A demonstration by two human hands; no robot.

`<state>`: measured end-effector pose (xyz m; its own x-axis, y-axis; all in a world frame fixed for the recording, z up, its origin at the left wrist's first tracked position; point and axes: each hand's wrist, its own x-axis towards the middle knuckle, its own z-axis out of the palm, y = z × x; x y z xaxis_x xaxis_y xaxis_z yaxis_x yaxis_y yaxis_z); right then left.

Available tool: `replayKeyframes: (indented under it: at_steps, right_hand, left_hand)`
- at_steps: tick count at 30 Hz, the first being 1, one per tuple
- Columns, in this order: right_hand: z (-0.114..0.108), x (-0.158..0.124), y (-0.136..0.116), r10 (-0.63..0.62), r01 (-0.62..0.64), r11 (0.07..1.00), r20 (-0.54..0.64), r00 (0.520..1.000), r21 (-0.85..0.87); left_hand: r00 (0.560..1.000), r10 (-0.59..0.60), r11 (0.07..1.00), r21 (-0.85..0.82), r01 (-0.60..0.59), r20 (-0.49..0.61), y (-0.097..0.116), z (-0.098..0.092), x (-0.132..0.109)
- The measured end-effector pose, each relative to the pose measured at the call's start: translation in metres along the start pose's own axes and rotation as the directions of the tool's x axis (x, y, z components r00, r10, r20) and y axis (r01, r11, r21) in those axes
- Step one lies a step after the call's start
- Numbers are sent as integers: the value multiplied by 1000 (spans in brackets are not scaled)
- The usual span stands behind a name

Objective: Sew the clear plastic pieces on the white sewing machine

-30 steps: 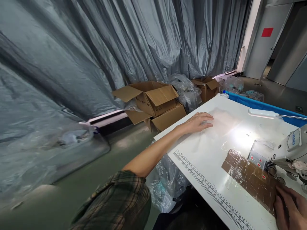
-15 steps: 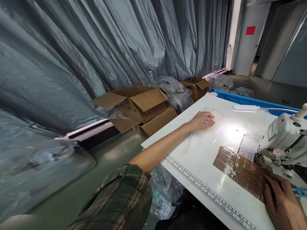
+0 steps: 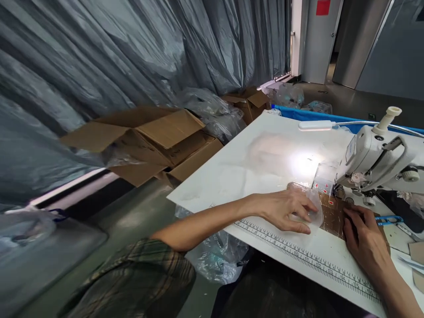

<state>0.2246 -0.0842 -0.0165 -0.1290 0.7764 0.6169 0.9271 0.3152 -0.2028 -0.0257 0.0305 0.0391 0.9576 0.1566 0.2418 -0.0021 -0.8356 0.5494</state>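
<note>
My left hand [image 3: 287, 211] lies on the white table [image 3: 232, 176], fingers curled around a clear plastic piece [image 3: 314, 211] that it holds just left of a brown taped patch [image 3: 331, 211]. Fingers flat and together, my right hand [image 3: 362, 233] presses on that brown patch in front of the white sewing machine [image 3: 377, 159]. A printed ruler [image 3: 308, 256] runs along the table's near edge, under both hands.
Open cardboard boxes [image 3: 159, 141] and clear plastic bags [image 3: 212, 115] lie on the floor left of the table, before a grey plastic curtain [image 3: 115, 57]. A lamp [image 3: 314, 125] lights the table. Blue-handled scissors [image 3: 389, 219] lie right of the machine.
My left hand has come from the far left part of the table toward me with a clear plastic piece, stopping beside the brown patch. The view has turned right; the right hand stays on the patch.
</note>
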Motion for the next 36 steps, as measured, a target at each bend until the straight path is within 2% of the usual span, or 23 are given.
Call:
replayKeyframes:
  at_steps: [2, 4, 6, 8, 10, 13, 15, 19, 21, 23, 25, 27, 29, 32, 34, 36]
  right_hand:
    - [-6, 3, -8, -28, 28, 999, -2, 1000, 46]
    - [-10, 5, -19, -133, 131, 984, 15, 991, 117]
    - [-11, 7, -29, -281, 262, 945, 81, 956, 194]
    - [-9, 7, -36, -381, 333, 907, 167, 909, 258]
    - [-8, 7, -38, -393, 326, 902, 224, 892, 284]
    - [-8, 7, -33, -348, 283, 915, 210, 913, 288]
    - [-10, 7, -29, -327, 269, 918, 168, 930, 292]
    - [-12, 6, -24, -214, 168, 937, 124, 969, 306]
    - [-12, 5, -22, -122, 82, 943, 105, 987, 323]
    - [-12, 5, -20, -16, -16, 937, 87, 996, 349]
    - [-12, 6, -17, 83, -108, 915, 80, 993, 388]
    - [-13, 10, -15, 158, -186, 877, 101, 982, 443]
    - [-15, 15, -13, 222, -276, 821, 167, 961, 500]
    - [-20, 25, -15, 276, -421, 697, 325, 905, 580]
    - [-22, 31, -20, 248, -497, 577, 440, 863, 649]
    - [-22, 35, -27, 159, -537, 452, 528, 834, 713]
  left_hand:
    - [999, -22, 999, 26, 22, -24, 2, 0, 1]
    - [985, -142, 983, 99, 152, -99, -5, -7, -1]
    - [938, -291, 922, 207, 328, -190, -17, -17, -5]
    - [888, -405, 833, 313, 457, -218, -28, -26, -10]
    - [862, -461, 766, 396, 506, -210, -37, -30, -14]
    - [861, -433, 752, 419, 508, -267, -41, -25, -14]
    - [871, -391, 811, 337, 478, -296, -39, -16, -10]
    - [906, -355, 900, 178, 398, -229, -31, 2, -1]
    - [892, -370, 909, 99, 406, -258, -27, 4, 2]
    - [847, -436, 897, -68, 437, -305, -22, 2, 5]
    - [801, -518, 850, -289, 441, -302, -15, -3, 9]
    - [795, -552, 788, -468, 400, -250, -5, -7, 12]
    - [827, -533, 723, -605, 334, -181, 8, -7, 16]
    - [907, -419, 543, -792, 281, 35, 31, -4, 21]
    - [930, -318, 418, -854, 310, 183, 43, -3, 23]
    - [928, -293, 392, -856, 337, 231, 49, -6, 23]
